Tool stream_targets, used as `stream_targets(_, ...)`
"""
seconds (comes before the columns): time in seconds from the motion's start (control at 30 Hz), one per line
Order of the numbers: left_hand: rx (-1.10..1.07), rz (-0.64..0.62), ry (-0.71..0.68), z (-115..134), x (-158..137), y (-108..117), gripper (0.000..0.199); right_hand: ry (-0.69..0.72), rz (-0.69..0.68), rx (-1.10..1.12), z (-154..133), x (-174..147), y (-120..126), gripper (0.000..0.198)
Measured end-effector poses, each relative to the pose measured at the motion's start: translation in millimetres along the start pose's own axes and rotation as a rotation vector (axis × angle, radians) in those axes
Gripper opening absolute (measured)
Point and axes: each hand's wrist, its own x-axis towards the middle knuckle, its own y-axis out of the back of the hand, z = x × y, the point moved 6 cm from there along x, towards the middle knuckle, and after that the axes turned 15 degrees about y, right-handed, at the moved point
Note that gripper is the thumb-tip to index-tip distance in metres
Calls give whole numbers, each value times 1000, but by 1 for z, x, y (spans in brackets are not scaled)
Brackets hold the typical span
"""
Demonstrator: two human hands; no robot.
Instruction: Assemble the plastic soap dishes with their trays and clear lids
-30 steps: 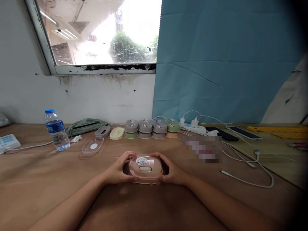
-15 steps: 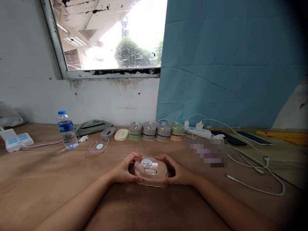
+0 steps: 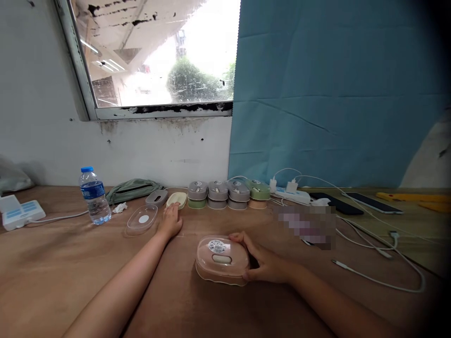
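Observation:
My right hand point(image 3: 259, 260) grips the right end of a pink oval plastic box point(image 3: 223, 272), thumb at the front and fingers behind. The box has a clear lid, a round white printed sticker and a pale slot in the top. Away to the back left, my left hand point(image 3: 171, 221) reaches out with its fingers extended onto a cream oval dish point(image 3: 179, 199). Its fingertips overlap the dish's near edge. Just left of that hand lies a clear oval lid point(image 3: 136, 219) with a white round sticker, and behind it a grey oval piece point(image 3: 155, 198) with a slot.
Stacked oval boxes point(image 3: 217, 191) in grey and green stand along the back. A water bottle point(image 3: 94, 199) and a green pouch point(image 3: 134, 190) are at the left. Right of the boxes are a power strip point(image 3: 294, 193), white cables point(image 3: 373, 281), a phone point(image 3: 371, 203) and a blurred-out item point(image 3: 306, 227).
My left hand has let go of the pink box and moved back and left to the cream dish. My right hand stays on the box, which now sits slightly lower in view.

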Motion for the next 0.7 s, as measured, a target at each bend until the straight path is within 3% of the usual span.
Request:
stream_targets(0.1,46,-5,72,-9,15,-8,46,-4,-15,-22,-1,0,-2,69)
stream_targets(0.2,74,-8,88,-9,9,-6,40,10,-12,-38,-1,0,-2,68)
stream_targets(0.37,122,-40,60,2,-23,15,31,46,15,-52,0,0,-1,64)
stream_targets(0.5,146,-156,5,13,-56,37,22,66,30,-74,2,-2,-2,67)
stream_targets(0.7,142,-287,29,7,-97,67,21,5,86,-39,9,-3,-5,72)
